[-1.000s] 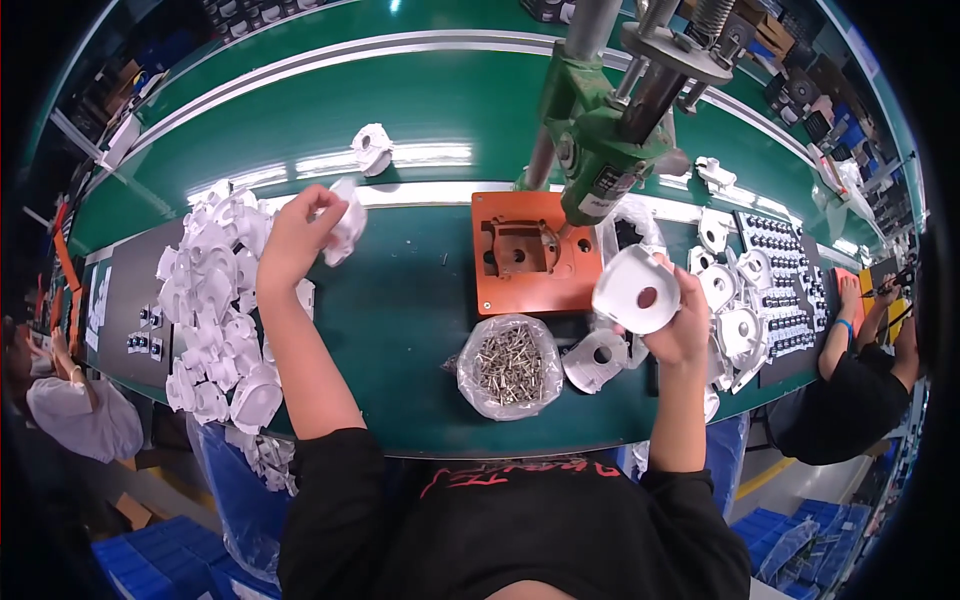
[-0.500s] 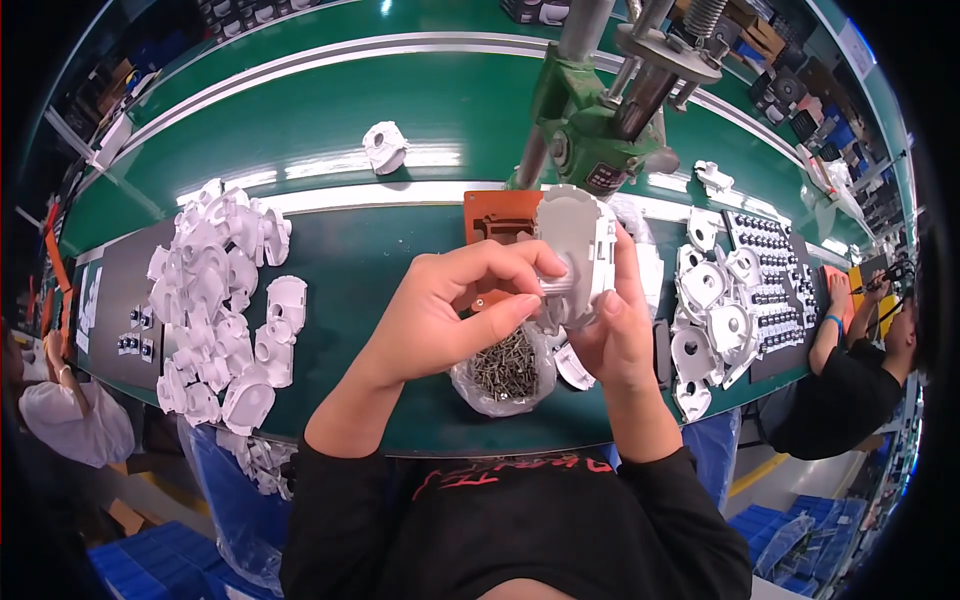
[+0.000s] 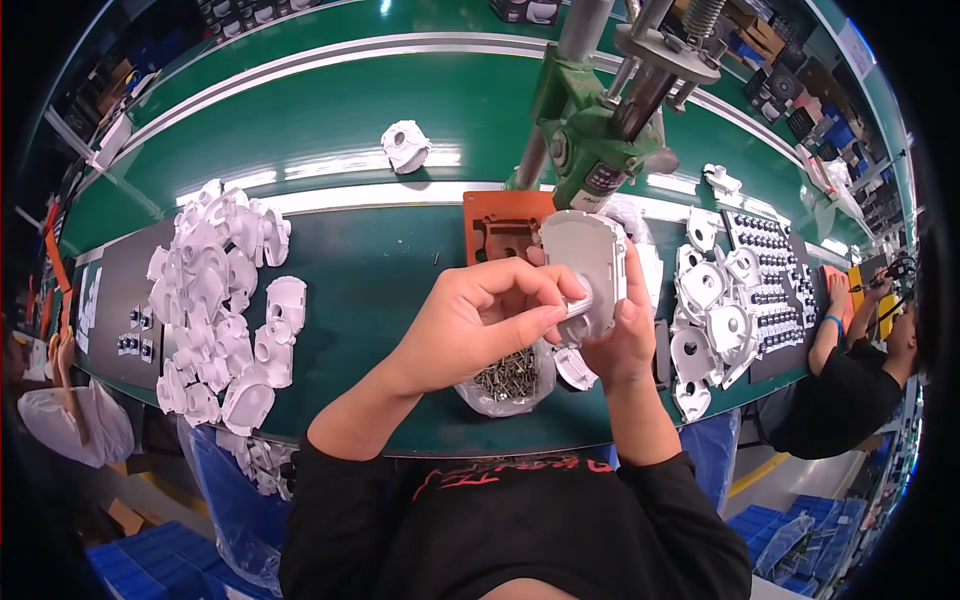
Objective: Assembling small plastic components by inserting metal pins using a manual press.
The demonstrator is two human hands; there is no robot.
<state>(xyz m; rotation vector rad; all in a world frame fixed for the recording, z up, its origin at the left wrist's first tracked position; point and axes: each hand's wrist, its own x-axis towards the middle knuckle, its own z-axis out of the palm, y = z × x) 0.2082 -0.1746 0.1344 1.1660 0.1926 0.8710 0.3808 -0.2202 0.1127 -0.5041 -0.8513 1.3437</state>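
My right hand (image 3: 622, 338) grips a white plastic housing (image 3: 585, 245) from its right side, with the thumb on its edge. The shell stands upright, its hollow face toward me. My left hand (image 3: 478, 322) pinches a small white plastic piece (image 3: 578, 296) at the lower part of the housing. Whether that piece is loose or part of the shell I cannot tell. Below my hands lies a clear bag of screws (image 3: 508, 388), partly hidden by my left hand. Just behind the housing is an orange fixture (image 3: 487, 208) with dark cut-outs.
A green press (image 3: 600, 150) rises beyond my hands. White housings lie heaped at left (image 3: 215, 300) and right (image 3: 705, 300). Beside the right heap, a tray (image 3: 765, 265) bears rows of small dark parts. One white part (image 3: 405, 147) rides the green conveyor (image 3: 280, 110). People work at both sides.
Both hands and the housing have come down a little toward me, and the housing has turned its hollow face more to me. White parts on the conveyor have shifted right.
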